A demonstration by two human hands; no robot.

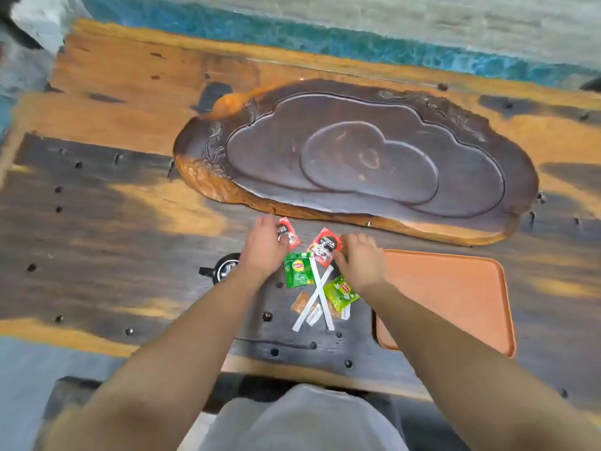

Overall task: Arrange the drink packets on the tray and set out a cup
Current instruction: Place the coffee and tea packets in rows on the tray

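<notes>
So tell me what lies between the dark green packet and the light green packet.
In the head view, two white stick sachets crossed in an X lie between the dark green packet and the light green packet.

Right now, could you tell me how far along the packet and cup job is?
Nothing looks done: the orange tray holds no packets. In hand: the left hand and right hand each grip a red packet. Left: the green packets, white sticks and the cup, all on the table.
</notes>
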